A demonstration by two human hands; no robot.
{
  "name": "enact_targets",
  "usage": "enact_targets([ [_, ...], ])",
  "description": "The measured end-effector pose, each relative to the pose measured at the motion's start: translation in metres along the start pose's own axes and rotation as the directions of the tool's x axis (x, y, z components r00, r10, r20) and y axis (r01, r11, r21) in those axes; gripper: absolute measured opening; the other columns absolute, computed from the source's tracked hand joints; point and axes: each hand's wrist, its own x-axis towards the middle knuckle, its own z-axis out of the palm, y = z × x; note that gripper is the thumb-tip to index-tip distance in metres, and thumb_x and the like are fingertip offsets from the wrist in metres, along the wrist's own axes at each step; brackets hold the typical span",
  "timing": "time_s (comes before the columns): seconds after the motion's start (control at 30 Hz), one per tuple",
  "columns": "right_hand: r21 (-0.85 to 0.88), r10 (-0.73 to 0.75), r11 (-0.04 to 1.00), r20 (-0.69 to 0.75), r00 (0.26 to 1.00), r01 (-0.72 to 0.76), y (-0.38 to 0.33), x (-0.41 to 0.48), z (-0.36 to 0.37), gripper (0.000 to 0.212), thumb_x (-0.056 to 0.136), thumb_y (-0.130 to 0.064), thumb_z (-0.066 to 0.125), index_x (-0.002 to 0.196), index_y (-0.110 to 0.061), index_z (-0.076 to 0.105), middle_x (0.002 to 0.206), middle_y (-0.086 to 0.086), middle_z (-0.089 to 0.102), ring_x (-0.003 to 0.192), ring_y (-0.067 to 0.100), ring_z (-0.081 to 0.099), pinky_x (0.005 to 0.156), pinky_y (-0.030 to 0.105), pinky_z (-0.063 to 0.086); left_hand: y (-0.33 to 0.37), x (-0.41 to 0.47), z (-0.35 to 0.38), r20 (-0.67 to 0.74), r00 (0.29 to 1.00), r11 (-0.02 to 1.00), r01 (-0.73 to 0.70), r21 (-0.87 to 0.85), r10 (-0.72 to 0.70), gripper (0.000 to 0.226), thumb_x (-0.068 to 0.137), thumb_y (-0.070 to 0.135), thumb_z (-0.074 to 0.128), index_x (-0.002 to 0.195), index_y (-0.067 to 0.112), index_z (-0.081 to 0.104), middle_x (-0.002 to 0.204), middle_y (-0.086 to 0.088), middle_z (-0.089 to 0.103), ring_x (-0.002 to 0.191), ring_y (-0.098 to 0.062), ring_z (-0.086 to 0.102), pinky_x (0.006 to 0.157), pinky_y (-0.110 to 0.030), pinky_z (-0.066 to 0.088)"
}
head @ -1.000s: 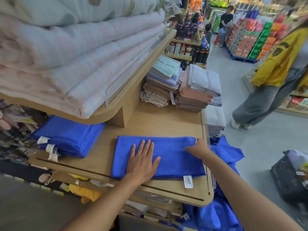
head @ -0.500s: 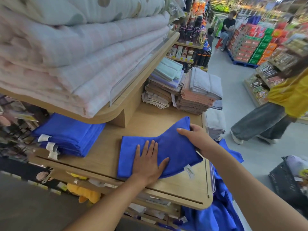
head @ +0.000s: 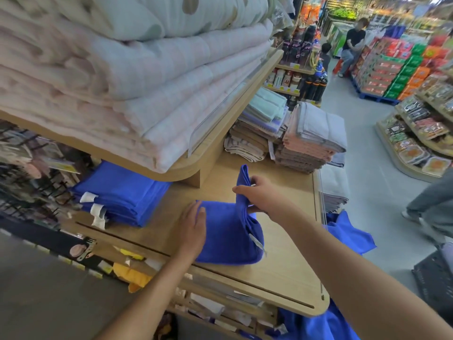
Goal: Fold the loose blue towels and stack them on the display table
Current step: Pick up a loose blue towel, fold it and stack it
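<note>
A blue towel (head: 228, 234) lies on the wooden display table (head: 282, 261). My right hand (head: 262, 196) grips its right end and holds it lifted upright over the middle. My left hand (head: 192, 229) lies flat with fingers together on the towel's left edge, pressing it down. A stack of folded blue towels (head: 122, 192) with white tags sits to the left under the upper shelf. More loose blue towels (head: 348, 231) hang off the table's right side and lower front.
Piled quilts (head: 127, 77) fill the upper shelf overhead. Stacks of grey, pink and brown towels (head: 308, 143) stand at the table's back. A dark basket (head: 436, 278) sits on the floor at right. A person's legs (head: 431, 207) pass in the aisle.
My right hand has lifted the towel's right end up and carried it leftward toward the middle. My left hand slid to the towel's left edge. The passer-by moved right.
</note>
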Motion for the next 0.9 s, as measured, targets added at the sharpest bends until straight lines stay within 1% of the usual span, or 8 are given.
enact_targets([
  [0.17, -0.234, -0.014, 0.972, 0.064, 0.998, 0.029, -0.003, 0.027, 0.067, 0.026, 0.084, -0.024, 0.07, 0.079, -0.013, 0.047, 0.036, -0.009, 0.054, 0.036, 0.009, 0.06, 0.039, 0.016, 0.045, -0.011, -0.003, -0.016, -0.017, 0.992, 0.942, 0.117, -0.316, -0.128, 0.043, 0.111, 0.027, 0.032, 0.142, 0.008, 0.054, 0.145, -0.007, 0.056, 0.137, -0.022, 0.048, 0.114, -0.031, 0.036],
  [0.23, -0.286, 0.0, 0.958, 0.104, 0.995, 0.03, 0.006, 0.034, 0.094, 0.028, 0.087, -0.025, 0.07, 0.076, -0.011, 0.049, 0.039, -0.004, 0.057, 0.042, 0.016, 0.066, 0.046, 0.022, 0.055, -0.013, -0.004, -0.018, -0.009, 0.992, 0.927, 0.112, -0.359, -0.123, 0.04, 0.111, 0.028, 0.032, 0.137, 0.009, 0.056, 0.14, -0.005, 0.057, 0.136, -0.021, 0.05, 0.114, -0.032, 0.037],
  [0.37, -0.235, 0.075, 0.972, 0.191, 0.979, -0.029, 0.026, 0.034, 0.116, 0.029, 0.095, -0.035, 0.066, 0.091, -0.007, 0.061, 0.067, 0.008, 0.067, 0.06, 0.022, 0.074, 0.059, 0.037, 0.065, -0.015, 0.005, -0.026, -0.016, 0.993, 0.931, 0.107, -0.349, -0.12, 0.029, 0.111, 0.023, 0.037, 0.111, 0.03, 0.065, 0.115, 0.014, 0.065, 0.106, 0.005, 0.059, 0.089, -0.009, 0.045],
  [0.47, -0.25, -0.133, 0.957, 0.08, 0.988, 0.149, 0.04, 0.029, 0.099, 0.024, 0.1, -0.028, 0.056, 0.115, -0.012, 0.065, 0.089, 0.003, 0.069, 0.077, 0.022, 0.073, 0.071, 0.041, 0.064, -0.016, 0.011, -0.036, -0.015, 0.997, 0.982, 0.077, -0.172, -0.081, 0.037, 0.107, 0.018, 0.044, 0.143, 0.019, 0.052, 0.146, 0.002, 0.052, 0.131, -0.01, 0.048, 0.108, -0.024, 0.038],
  [0.53, -0.459, -0.403, 0.812, 0.006, 0.915, 0.36, 0.056, 0.02, 0.082, 0.028, 0.1, -0.027, 0.052, 0.125, -0.021, 0.064, 0.115, -0.001, 0.067, 0.102, 0.02, 0.065, 0.089, 0.035, 0.054, -0.013, 0.012, -0.039, -0.079, 0.984, 0.981, -0.152, 0.123, 0.162, 0.047, 0.103, 0.016, 0.047, 0.15, 0.017, 0.043, 0.153, 0.003, 0.044, 0.14, -0.01, 0.038, 0.113, -0.029, 0.033],
  [0.6, -0.649, -0.562, 0.614, 0.04, 0.826, 0.449, 0.075, 0.01, 0.072, 0.039, 0.103, -0.03, 0.049, 0.139, -0.019, 0.057, 0.141, 0.0, 0.057, 0.129, 0.021, 0.052, 0.105, 0.034, 0.042, -0.005, 0.016, -0.029, 0.047, 0.908, 0.83, -0.402, 0.387, 0.417, 0.051, 0.104, 0.019, 0.043, 0.155, 0.013, 0.037, 0.161, 0.0, 0.035, 0.151, -0.013, 0.025, 0.121, -0.032, 0.025],
  [0.73, -0.836, -0.42, 0.467, 0.077, 0.904, 0.288, 0.108, 0.011, 0.068, 0.066, 0.108, -0.051, 0.029, 0.162, -0.015, 0.023, 0.171, 0.0, 0.016, 0.159, 0.017, 0.006, 0.128, 0.039, 0.009, -0.01, 0.026, 0.0, 0.283, 0.929, 0.667, -0.369, 0.647, 0.24, 0.06, 0.109, 0.036, 0.027, 0.162, 0.013, 0.011, 0.171, -0.001, 0.005, 0.157, -0.017, -0.005, 0.127, -0.041, 0.005],
  [0.9, -0.836, -0.418, 0.469, 0.073, 0.906, 0.284, 0.133, 0.019, 0.068, 0.077, 0.101, -0.064, 0.011, 0.165, -0.02, 0.012, 0.172, -0.005, 0.004, 0.158, 0.01, -0.004, 0.125, 0.036, -0.004, -0.025, 0.026, 0.003, 0.311, 0.935, 0.655, -0.344, 0.673, 0.172, 0.065, 0.108, 0.044, 0.026, 0.163, 0.017, 0.002, 0.171, 0.003, -0.005, 0.156, -0.014, -0.012, 0.128, -0.04, 0.001],
])
